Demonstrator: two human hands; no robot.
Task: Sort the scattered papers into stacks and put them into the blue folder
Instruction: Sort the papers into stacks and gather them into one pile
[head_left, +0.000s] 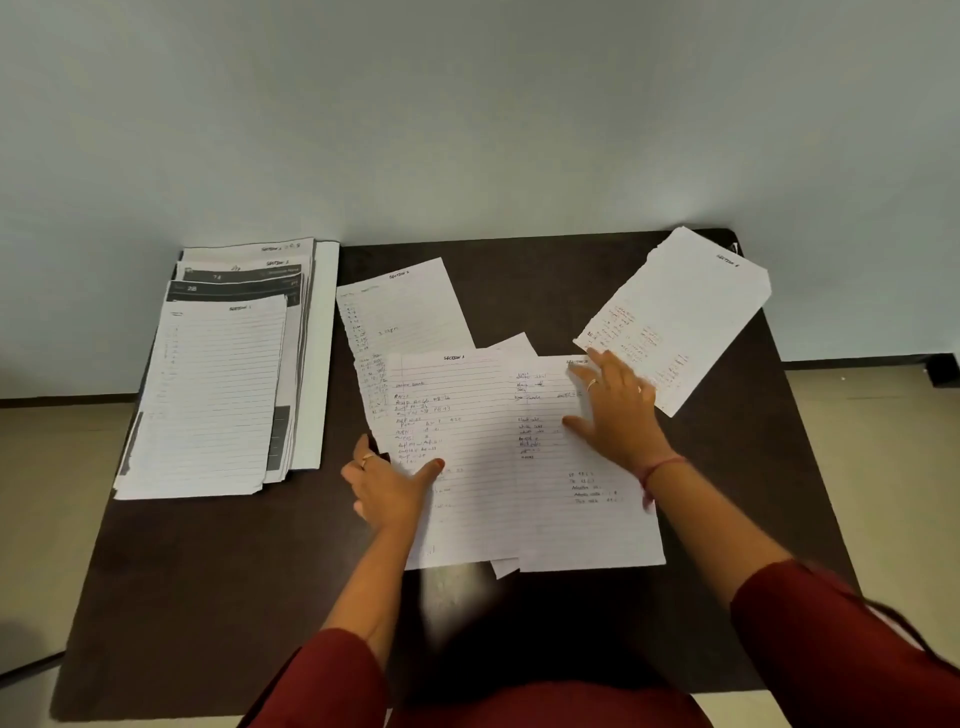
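Several handwritten lined sheets lie on the dark table. My left hand pinches the left edge of a middle sheet, thumb on top. My right hand rests flat with spread fingers on the overlapping sheet beside it. Another sheet lies behind them, partly covered. One sheet sits tilted at the far right corner. A fanned stack of papers lies at the left edge. No blue folder is in view.
The table stands against a pale wall. The paper stack overhangs the table's left edge. Bare tabletop shows at the front left and along the right side. Beige floor lies on both sides.
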